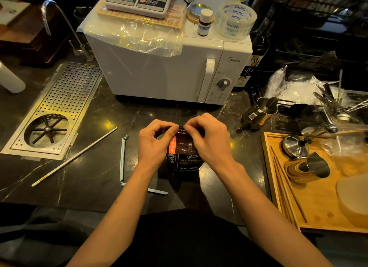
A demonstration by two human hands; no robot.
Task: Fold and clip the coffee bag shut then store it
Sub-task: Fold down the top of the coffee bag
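Note:
A dark coffee bag point(184, 157) with an orange label stands upright on the black marble counter point(95, 167), in front of me. My left hand point(154, 141) and my right hand point(209, 141) both pinch its top edge from either side, fingertips nearly meeting at the middle. The bag's top is pressed flat between them. A long pale blue bag clip point(123, 161) lies open in an L shape on the counter, just left of my left forearm. Part of its lower arm is hidden behind my forearm.
A white microwave point(165, 67) stands right behind the bag. A white rod point(74, 157) lies on the left, beside a perforated metal rinser tray point(65, 99). A wooden tray point(318, 211) with steel jugs and chopsticks sits on the right. A steel pitcher point(264, 109) stands behind it.

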